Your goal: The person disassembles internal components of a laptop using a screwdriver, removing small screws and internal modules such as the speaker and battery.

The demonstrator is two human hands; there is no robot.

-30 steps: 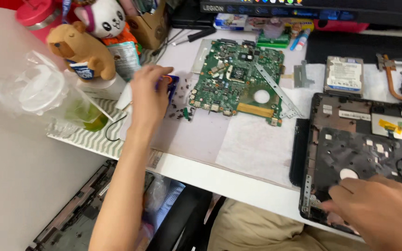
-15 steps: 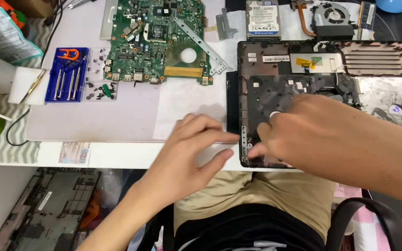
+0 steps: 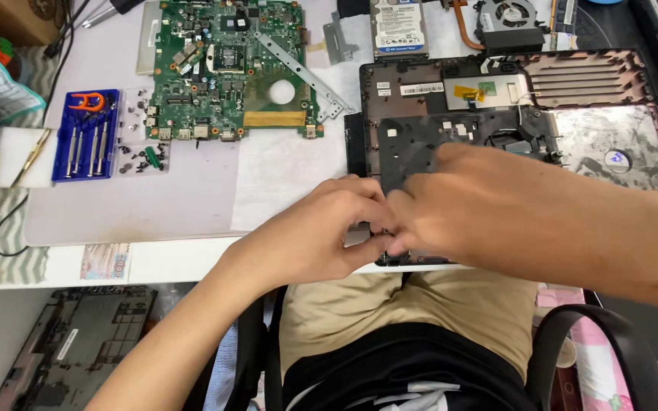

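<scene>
Laptop base lies opened at the desk's near edge. Both hands meet at its front-left corner: left hand curled, pinching the rim; right hand fingers bent onto it. Green motherboard sits left of base, blue screwdriver set further left.

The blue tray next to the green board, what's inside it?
The blue tray holds a row of small screwdrivers with an orange tool above them. Loose dark screws lie just outside it. Whatever sits under the tools is covered.

Green motherboard, seemingly black laptop base
</scene>
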